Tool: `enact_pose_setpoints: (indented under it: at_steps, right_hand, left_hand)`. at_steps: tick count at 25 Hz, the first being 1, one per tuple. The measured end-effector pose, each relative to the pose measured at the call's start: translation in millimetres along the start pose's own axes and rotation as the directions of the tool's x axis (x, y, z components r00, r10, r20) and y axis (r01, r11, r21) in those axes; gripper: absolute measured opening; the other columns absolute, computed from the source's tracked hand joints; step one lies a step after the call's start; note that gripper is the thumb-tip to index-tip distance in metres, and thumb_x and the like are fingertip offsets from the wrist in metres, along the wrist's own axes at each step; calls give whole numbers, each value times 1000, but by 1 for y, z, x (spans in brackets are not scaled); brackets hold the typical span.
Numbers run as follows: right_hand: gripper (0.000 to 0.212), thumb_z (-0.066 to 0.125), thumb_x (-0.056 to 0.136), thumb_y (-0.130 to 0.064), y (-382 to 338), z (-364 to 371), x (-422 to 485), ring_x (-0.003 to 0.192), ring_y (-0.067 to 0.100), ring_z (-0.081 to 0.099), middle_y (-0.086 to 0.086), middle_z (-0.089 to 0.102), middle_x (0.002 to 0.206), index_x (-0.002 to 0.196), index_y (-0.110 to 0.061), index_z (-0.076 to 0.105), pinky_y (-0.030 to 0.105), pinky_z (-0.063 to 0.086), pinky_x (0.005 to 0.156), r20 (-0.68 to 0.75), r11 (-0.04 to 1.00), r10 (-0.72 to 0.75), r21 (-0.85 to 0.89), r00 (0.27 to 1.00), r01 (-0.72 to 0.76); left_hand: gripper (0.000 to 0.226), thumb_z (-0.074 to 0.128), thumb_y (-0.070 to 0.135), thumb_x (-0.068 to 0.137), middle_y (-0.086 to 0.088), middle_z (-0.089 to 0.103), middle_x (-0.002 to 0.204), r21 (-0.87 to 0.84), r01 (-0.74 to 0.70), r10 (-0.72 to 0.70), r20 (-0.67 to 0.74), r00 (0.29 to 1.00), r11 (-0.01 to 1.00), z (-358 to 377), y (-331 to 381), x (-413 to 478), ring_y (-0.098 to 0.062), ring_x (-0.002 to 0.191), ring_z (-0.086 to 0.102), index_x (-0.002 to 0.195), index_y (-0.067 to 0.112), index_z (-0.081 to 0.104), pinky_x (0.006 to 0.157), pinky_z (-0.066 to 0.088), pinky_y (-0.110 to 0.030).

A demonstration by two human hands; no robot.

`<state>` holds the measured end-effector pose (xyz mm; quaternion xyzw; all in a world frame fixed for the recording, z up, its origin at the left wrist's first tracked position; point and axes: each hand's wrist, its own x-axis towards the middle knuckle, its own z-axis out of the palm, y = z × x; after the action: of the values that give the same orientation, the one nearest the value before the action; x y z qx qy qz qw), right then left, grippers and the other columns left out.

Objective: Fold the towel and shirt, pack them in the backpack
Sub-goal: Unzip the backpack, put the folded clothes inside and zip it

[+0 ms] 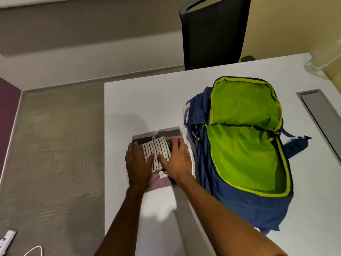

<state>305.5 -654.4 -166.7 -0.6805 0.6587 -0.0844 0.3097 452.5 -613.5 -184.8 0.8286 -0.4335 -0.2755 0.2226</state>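
Observation:
A folded white towel with dark stripes (156,151) lies on top of a folded mauve shirt (160,182) on the white table (140,104). My left hand (137,163) lies flat on the stack's left side, thumb on the towel. On the right side rests my right hand (178,158), its fingers spread over the towel and shirt. To the right lies a blue backpack (245,206), unzipped wide, its lime-green lining (243,157) showing and nothing visible inside.
A black chair (214,32) stands behind the table's far edge. A grey cable slot (321,115) runs along the table at right. Clear plastic (321,61) sits at the far right corner. Carpet floor lies left, with a power strip (6,241) and white cable.

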Motion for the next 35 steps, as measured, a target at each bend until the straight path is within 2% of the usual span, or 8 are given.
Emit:
enact_pose_setpoints:
  at_steps: [4, 10, 13, 16, 21, 25, 30, 35]
  right_hand:
    - [103, 61, 88, -69, 4, 0, 15, 153, 36, 21, 18, 21, 166, 162, -12, 16, 50, 26, 123, 4, 985, 169, -19, 986, -169]
    - [104, 77, 74, -70, 16, 3, 36, 138, 34, 43, 17, 43, 147, 146, -7, 40, 49, 48, 107, 96, 955, 274, 91, 957, -283]
    - [75, 91, 66, -56, 22, -3, 40, 98, 23, 68, 6, 65, 106, 114, -8, 57, 33, 59, 72, 194, 863, 327, 337, 925, -376]
    - [37, 91, 77, -30, 28, -11, 33, 88, 17, 73, -3, 72, 91, 99, -14, 65, 15, 52, 56, 357, 778, 239, 486, 903, -398]
    - [66, 93, 74, -28, 26, -21, 6, 99, 8, 73, -5, 73, 113, 127, -23, 55, 32, 64, 83, 286, 743, 33, 633, 958, -215]
    - [74, 92, 73, -35, 12, -53, -15, 113, 8, 64, -8, 65, 123, 130, -27, 46, 40, 59, 94, 161, 759, -78, 650, 984, -46]
    - [70, 91, 77, -33, 30, -148, -32, 121, 7, 62, -10, 65, 130, 133, -28, 49, 33, 54, 102, -75, 704, -87, 701, 993, 115]
    - [65, 89, 80, -29, 114, -244, -30, 114, 12, 68, -6, 70, 126, 133, -20, 53, 32, 59, 94, -91, 675, 40, 737, 995, 41]
  left_hand:
    - [94, 76, 50, 89, -18, 48, 154, -70, 202, -200, 35, 979, 977, 3, 0, 1, -39, 140, 46, 160, 14, 26, 113, 42, -52]
    - [91, 89, 55, 72, -15, 68, 129, -279, 527, -488, 200, 850, 803, 2, -17, 18, -31, 108, 72, 136, 1, 51, 76, 62, -34]
    - [66, 95, 43, 68, -15, 78, 112, -419, 554, -427, 362, 829, 719, -1, -34, 25, -30, 93, 78, 114, 3, 69, 84, 65, -48]
    - [59, 92, 30, 76, -13, 75, 118, -452, 577, -381, 454, 805, 681, -11, -28, 19, -33, 102, 74, 124, 7, 66, 93, 61, -51]
    - [76, 86, 37, 74, -3, 72, 127, -516, 374, -168, 402, 900, 771, -40, -24, -10, -28, 116, 70, 141, 19, 56, 89, 63, -41]
    - [78, 86, 27, 73, -4, 71, 129, -580, 319, -80, 399, 914, 750, -80, 7, -22, -28, 115, 71, 143, 23, 52, 92, 61, -54]
    - [77, 82, 15, 80, -3, 71, 131, -638, 210, 193, 501, 844, 741, -101, 103, -28, -26, 116, 72, 146, 29, 47, 90, 62, -52]
    - [65, 73, 8, 93, -4, 69, 137, -687, 233, 353, 598, 719, 689, -32, 208, -39, -23, 122, 69, 150, 23, 45, 97, 60, -45]
